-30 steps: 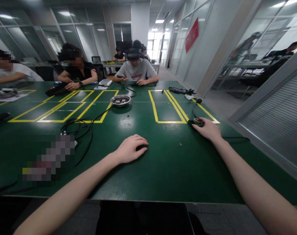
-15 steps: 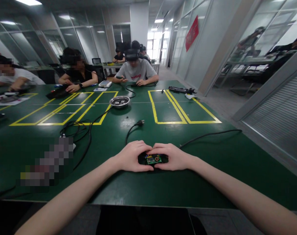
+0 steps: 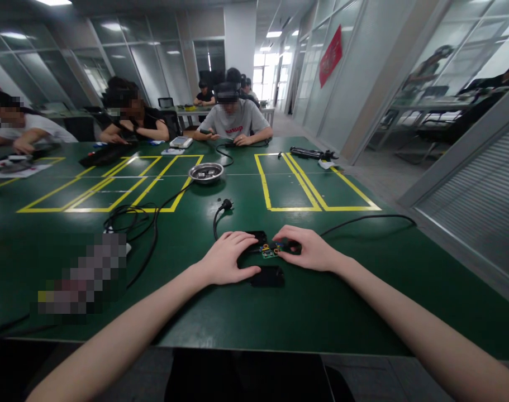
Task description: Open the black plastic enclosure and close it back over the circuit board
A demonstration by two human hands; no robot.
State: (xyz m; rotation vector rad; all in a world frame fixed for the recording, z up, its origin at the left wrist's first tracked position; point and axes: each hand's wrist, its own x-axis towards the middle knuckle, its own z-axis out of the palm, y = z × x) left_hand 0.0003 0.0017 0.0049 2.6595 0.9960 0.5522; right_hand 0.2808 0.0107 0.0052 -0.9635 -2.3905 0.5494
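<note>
A small green circuit board with copper coils (image 3: pixel 271 251) is between my hands, above the green table. The thumb and fingers of my right hand (image 3: pixel 307 248) close on its right end, where a black cable runs off. My left hand (image 3: pixel 229 258) is at the left, its thumb apart from its fingers. Its fingertips touch a black casing half (image 3: pixel 260 235) behind the board. Another black casing half (image 3: pixel 269 276) lies on the table in front of the board, by my left thumb. Left of these, a black plug (image 3: pixel 226 205) rests on its cable.
A metal bowl (image 3: pixel 206 173) with small metal parts stands ahead, beside yellow tape outlines (image 3: pixel 285 209). Coiled black cable (image 3: pixel 131 218) and a pixelated object (image 3: pixel 84 273) are at the left. A folded black tripod (image 3: pixel 313 153) lies at the back. Several people sit around.
The board has come out from between my cupped hands and moved forward, and the two casing halves now show. My hands are farther apart. The plug has shifted left.
</note>
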